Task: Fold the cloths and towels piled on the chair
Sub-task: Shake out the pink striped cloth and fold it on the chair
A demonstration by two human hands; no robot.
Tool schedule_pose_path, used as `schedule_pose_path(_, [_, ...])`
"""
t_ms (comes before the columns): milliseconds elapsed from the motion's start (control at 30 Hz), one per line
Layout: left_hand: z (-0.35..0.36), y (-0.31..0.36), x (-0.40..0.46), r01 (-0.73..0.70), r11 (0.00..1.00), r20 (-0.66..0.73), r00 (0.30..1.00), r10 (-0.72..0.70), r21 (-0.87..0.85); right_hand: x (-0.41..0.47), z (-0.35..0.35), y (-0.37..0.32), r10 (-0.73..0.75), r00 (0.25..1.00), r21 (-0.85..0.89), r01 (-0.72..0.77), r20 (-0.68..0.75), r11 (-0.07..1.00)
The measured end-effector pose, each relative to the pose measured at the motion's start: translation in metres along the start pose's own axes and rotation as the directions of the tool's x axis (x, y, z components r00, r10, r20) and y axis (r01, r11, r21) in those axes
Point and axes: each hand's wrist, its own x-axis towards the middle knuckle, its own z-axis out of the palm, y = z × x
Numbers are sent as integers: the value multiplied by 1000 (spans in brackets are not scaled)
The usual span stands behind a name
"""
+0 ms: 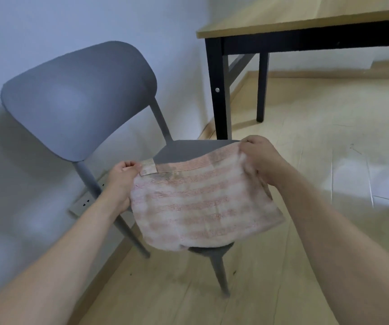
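A pink and white striped towel hangs stretched between my hands above the seat of a grey chair. My left hand pinches its left top corner, beside a small fabric label. My right hand pinches the right top corner. The towel's lower part drapes over the seat and hides most of it. Only a bare strip of the seat shows behind the top edge. No other cloth is visible on the chair.
A wooden-topped table with black legs stands at the back right. The chair backs onto a pale wall, with a wall socket low down behind its leg. Light wooden floor spreads to the right and front.
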Motion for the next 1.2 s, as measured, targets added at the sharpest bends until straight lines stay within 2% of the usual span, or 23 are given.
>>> schedule_pose_path(100, [-13,5,10,-70,993,-118,990,81,95,22,19,-27,-162,987,-226,159,7,961])
schedule_pose_path(133, [-15,4,13,-110,974,-155,978,142,197,30,26,-33,-214,977,-309,205,5,929])
schedule_pose_path(167, [-16,3,15,-130,912,-171,963,210,388,38,33,-36,-264,964,-438,244,15,865])
schedule_pose_path(233, [-12,-7,15,-137,583,-75,943,325,801,47,48,-34,-283,953,-780,256,105,571])
schedule_pose_path(267, [-6,-13,11,-197,447,22,930,367,873,47,56,-29,-284,946,-878,265,157,398])
schedule_pose_path(300, [2,-20,8,-282,382,126,914,385,880,44,65,-22,-296,934,-917,284,199,279])
schedule_pose_path(333, [9,-27,4,-367,365,229,900,370,855,38,74,-14,-311,921,-927,308,234,214])
schedule_pose_path(400, [16,-46,3,-465,347,408,884,229,814,27,90,10,-286,908,-914,364,305,179])
schedule_pose_path(467, [13,-60,6,-451,258,464,886,9,854,20,96,37,-127,929,-901,369,348,229])
schedule_pose_path(533, [9,-66,8,-422,205,440,897,-51,883,21,90,55,-53,935,-890,352,352,290])
schedule_pose_path(633, [11,-68,10,-426,160,438,898,-50,891,36,75,61,-104,920,-880,391,377,271])
schedule_pose_path(700, [12,-69,11,-421,155,433,900,-49,894,44,72,62,-134,939,-881,343,317,325])
schedule_pose_path(800, [13,-70,12,-411,175,422,907,-23,894,43,70,65,-160,986,-848,120,42,517])
schedule_pose_path(867, [12,-70,12,-419,229,417,907,59,879,35,65,64,-108,983,-791,-55,-151,609])
schedule_pose_path(900, [10,-70,10,-425,278,393,905,165,861,29,62,62,-55,974,-755,-134,-219,642])
schedule_pose_path(933, [8,-71,5,-418,350,316,896,312,838,24,58,60,10,963,-706,-203,-268,678])
schedule_pose_path(967, [4,-72,-2,-377,440,167,881,443,815,21,55,59,82,951,-647,-265,-299,715])
schedule_pose_path(1000, [1,-76,-11,-279,560,-40,871,490,780,17,52,58,154,935,-574,-320,-319,754])
schedule_pose_path(1033, [-2,-82,-21,-135,708,-257,871,418,693,16,48,60,221,919,-488,-364,-326,793])
schedule_pose_path(1067, [-5,-88,-30,37,844,-429,873,233,534,13,44,61,274,908,-411,-392,-317,823])
schedule_pose_path(1100, [-6,-92,-40,203,925,-513,858,-10,322,11,40,62,311,903,-370,-408,-294,834])
schedule_pose_path(1133, [-6,-94,-50,336,936,-502,830,-242,104,7,37,62,328,907,-381,-410,-262,829])
schedule_pose_path(1200, [-3,-93,-67,488,858,-277,812,-513,-159,0,36,58,338,918,-472,-396,-207,787])
